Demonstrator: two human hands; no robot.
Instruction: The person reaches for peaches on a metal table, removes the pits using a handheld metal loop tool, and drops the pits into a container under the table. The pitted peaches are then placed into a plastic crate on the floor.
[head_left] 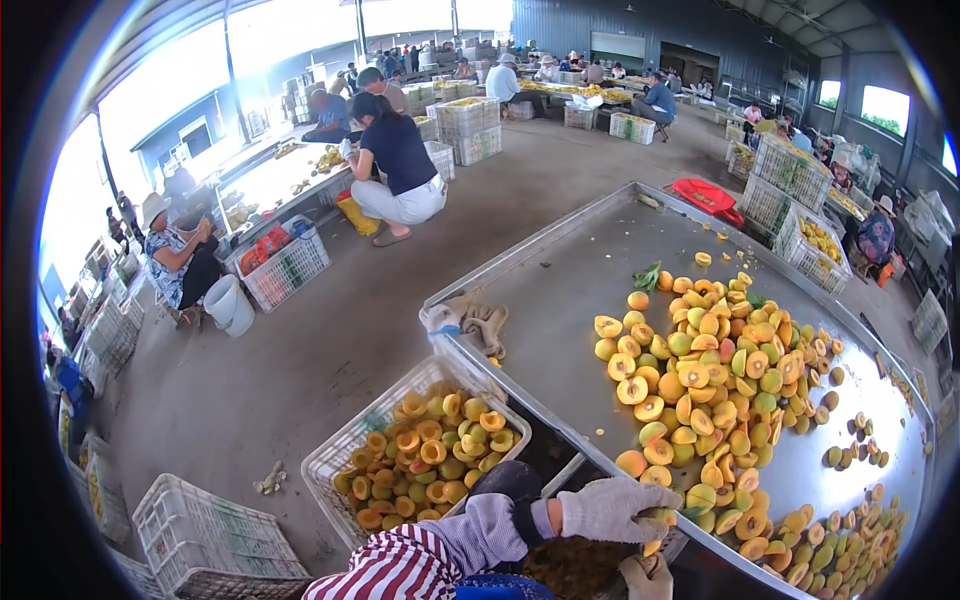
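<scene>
My left hand [612, 510], in a pale knit glove, reaches over the near edge of the metal table. Its fingers are closed on a yellow peach half [660, 517]. Just below it, my right hand [645, 577], also gloved, shows only partly at the bottom of the view. Its fingers are closed near a small orange piece [652, 548], and what they hold is hidden. A large heap of halved peaches [715, 370] lies on the metal table [545, 300]. Left of my arm, a white plastic crate [335, 450] holds hollowed peach halves [430, 450].
Crumpled gloves [487, 325] lie on the table's left corner, and a red bag [705, 197] by its far edge. A white crate [205, 530] stands at lower left. A crouching person [395, 160] and a seated person [175, 250] work at another table beyond a white bucket [229, 305].
</scene>
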